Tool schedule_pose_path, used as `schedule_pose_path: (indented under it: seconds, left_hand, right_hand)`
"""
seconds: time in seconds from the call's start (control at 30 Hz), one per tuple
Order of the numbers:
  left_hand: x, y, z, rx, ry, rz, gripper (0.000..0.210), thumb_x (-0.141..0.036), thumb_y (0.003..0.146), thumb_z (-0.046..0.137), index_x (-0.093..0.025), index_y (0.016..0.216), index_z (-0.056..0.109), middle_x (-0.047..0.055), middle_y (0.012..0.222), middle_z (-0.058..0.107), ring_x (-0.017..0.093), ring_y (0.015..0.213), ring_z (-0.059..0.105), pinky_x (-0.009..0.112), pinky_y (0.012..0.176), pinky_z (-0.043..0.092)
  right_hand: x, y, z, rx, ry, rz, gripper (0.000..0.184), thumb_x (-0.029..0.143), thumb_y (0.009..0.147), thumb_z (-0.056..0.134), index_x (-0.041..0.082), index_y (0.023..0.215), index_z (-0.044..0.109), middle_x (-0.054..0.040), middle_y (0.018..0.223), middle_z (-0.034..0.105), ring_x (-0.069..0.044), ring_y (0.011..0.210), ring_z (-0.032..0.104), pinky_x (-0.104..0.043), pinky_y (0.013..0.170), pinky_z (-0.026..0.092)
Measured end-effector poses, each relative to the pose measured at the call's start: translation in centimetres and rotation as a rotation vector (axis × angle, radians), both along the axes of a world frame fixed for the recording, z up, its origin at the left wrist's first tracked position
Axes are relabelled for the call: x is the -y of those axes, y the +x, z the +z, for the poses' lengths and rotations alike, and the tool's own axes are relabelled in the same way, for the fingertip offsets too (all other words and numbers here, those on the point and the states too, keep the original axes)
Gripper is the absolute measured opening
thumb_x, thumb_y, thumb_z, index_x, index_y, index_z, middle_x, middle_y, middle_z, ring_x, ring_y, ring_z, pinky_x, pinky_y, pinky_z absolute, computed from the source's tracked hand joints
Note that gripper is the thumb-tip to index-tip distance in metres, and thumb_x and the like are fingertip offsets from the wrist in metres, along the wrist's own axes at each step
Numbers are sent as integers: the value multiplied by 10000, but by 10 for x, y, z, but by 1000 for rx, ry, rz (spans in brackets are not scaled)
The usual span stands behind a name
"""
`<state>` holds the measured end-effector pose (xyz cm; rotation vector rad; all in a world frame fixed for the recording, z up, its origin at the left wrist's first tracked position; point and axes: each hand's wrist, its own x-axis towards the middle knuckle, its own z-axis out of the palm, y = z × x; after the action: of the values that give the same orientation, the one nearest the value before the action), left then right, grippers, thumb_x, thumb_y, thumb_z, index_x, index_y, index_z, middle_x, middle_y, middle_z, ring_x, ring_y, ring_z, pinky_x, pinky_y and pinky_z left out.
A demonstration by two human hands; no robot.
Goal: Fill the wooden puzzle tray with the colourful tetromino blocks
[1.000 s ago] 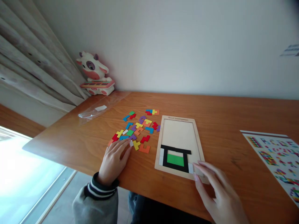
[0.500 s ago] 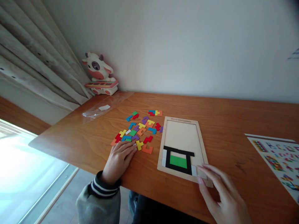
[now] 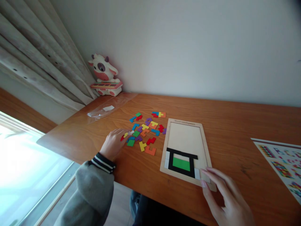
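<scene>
My left hand (image 3: pixel 114 143) reaches over the left side of a scatter of flat coloured puzzle pieces, its fingers stretched out. Its fingertips are at a small white piece (image 3: pixel 132 132); whether they grip it I cannot tell. Partly covered by the fingers are a yellow piece (image 3: pixel 126 135) and a red one. A green piece (image 3: pixel 131 143) lies just beside. My right hand (image 3: pixel 225 196) rests with thumb and fingers apart at the lower right corner of a wooden puzzle tray (image 3: pixel 163 163). In that tray sit black strips (image 3: pixel 182 153), a green block (image 3: pixel 181 164) and white pieces (image 3: pixel 197 174).
A printed pattern sheet (image 3: pixel 279 157) lies at the right of the wooden table (image 3: pixel 235 125). At the back left are a clear plastic bag (image 3: pixel 98 114) and a cow toy with a keyboard (image 3: pixel 105 77). The table's front edge runs below the tray.
My left hand has moved left and away from me, onto the pieces' left side, and a green piece is uncovered. My right hand stays by the tray corner. The view has shifted slightly.
</scene>
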<state>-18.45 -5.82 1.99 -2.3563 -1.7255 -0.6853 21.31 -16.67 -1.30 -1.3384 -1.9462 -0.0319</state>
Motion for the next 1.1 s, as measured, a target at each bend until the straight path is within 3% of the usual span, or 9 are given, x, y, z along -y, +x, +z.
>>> schedule_pose_path:
  seconds: [0.13,0.27,0.4,0.53,0.7,0.8,0.9,0.97,1.1]
  left_hand:
    - [-19,-15,1,-13,-97,-38,481,-562,990,403,-210,1033,729,78,1036,768,239,936,724,339,851,569]
    - [-16,-6,3,87,-71,-57,422,-546,977,465,-219,1040,725,62,1028,766,215,937,724,323,871,572]
    - [-5,35,14,225,17,-224,309,-468,928,615,-214,1080,706,58,1053,760,198,929,727,315,845,588]
    - [1,95,22,313,209,-513,211,-313,897,698,-209,1079,681,47,1027,768,173,948,724,306,850,588]
    - [2,150,20,323,310,-672,187,-232,902,690,-205,1083,656,35,1034,771,156,955,722,299,851,579]
    - [3,160,16,316,336,-649,221,-202,896,691,-202,1113,647,34,1057,766,149,958,710,296,856,568]
    - [1,151,10,261,336,-609,240,-228,896,695,-205,1130,650,33,1072,762,165,997,697,306,879,564]
    - [-2,133,5,203,315,-543,211,-228,906,676,-213,1116,668,34,1087,757,180,1009,692,324,896,557]
    - [-10,78,-5,139,246,-250,157,-242,932,611,-212,1056,704,56,1087,750,208,979,687,366,899,535]
  right_hand:
    - [0,0,-1,2,9,-10,302,392,981,504,216,1200,614,-101,1160,659,-251,1027,673,-388,903,546]
    - [1,0,-1,-24,-2,-14,302,400,974,514,225,1194,625,-98,1159,670,-250,1023,681,-389,900,557]
    - [-5,-8,9,-165,-51,-4,246,389,952,560,248,1123,666,-73,1111,708,-222,959,709,-343,845,592]
    - [-27,-26,30,-394,-362,96,268,439,930,602,236,1080,693,-49,883,754,-177,739,717,-262,641,605]
    - [-70,-49,45,-797,-693,369,391,520,881,650,176,1067,676,-101,1004,760,-210,859,743,-336,779,636]
    - [-85,-51,43,-862,-761,410,391,525,856,677,173,1028,691,-83,973,765,-211,862,746,-342,783,639]
    - [-89,-42,36,-746,-695,345,354,502,885,651,181,1020,716,-77,963,773,-210,859,747,-334,770,634]
    - [-89,-33,31,-590,-605,302,301,465,909,631,199,997,740,-73,976,776,-207,872,744,-327,776,624]
    - [-86,-25,27,-431,-519,269,242,405,914,633,216,1013,745,-56,938,787,-192,831,749,-297,725,615]
